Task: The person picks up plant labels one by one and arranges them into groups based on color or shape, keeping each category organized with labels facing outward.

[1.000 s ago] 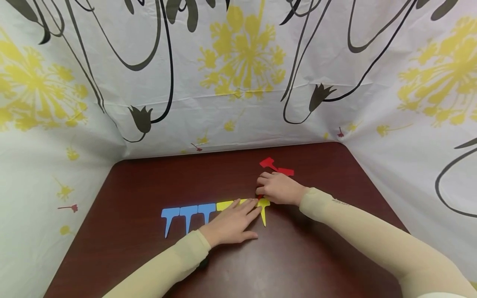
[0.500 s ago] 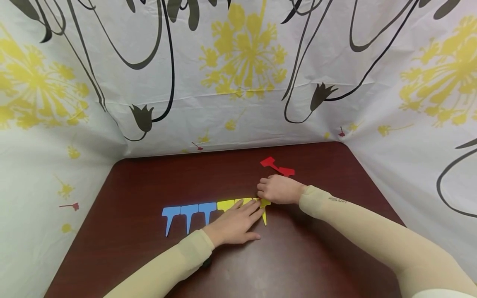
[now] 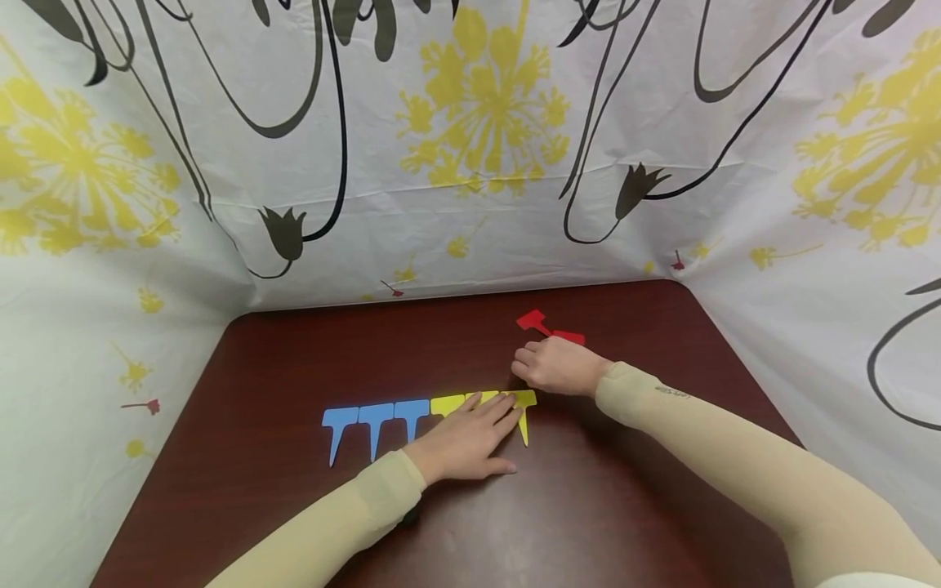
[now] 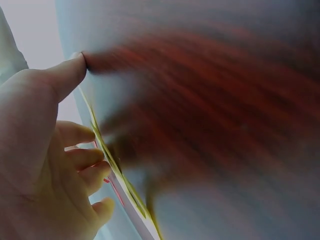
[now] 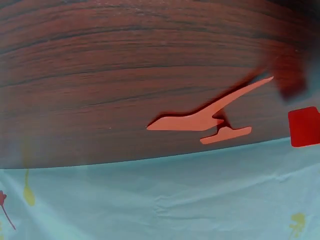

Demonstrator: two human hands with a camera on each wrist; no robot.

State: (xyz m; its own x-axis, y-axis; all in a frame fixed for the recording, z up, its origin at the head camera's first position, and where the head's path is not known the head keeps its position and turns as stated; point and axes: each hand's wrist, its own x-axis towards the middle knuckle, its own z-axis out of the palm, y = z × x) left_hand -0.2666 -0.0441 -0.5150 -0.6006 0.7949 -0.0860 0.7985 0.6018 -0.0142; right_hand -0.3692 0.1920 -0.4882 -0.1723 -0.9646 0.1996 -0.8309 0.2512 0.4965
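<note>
Flat T-shaped plant labels form a row on the table: three blue plant labels (image 3: 376, 413), then yellow plant labels (image 3: 525, 398). My left hand (image 3: 466, 441) lies across the yellow ones with fingers extended, hiding parts of them. In the left wrist view, its fingertips (image 4: 97, 155) meet the yellow edges. Just beyond the row's right end is my right hand (image 3: 559, 366), fingers curled. A red plant label (image 5: 305, 127) shows at the right edge of the right wrist view, raised off the table in that hand; the head view hides it.
Two more red plant labels (image 3: 532, 319) lie behind the right hand, one overlapping the other. The dark wooden table (image 3: 309, 351) ends at a white patterned cloth (image 3: 412, 237) along the back and sides.
My right hand has drawn slightly back from the row's end, and the red plant label under its fingers has gone out of sight in the head view. The left hand stays in place.
</note>
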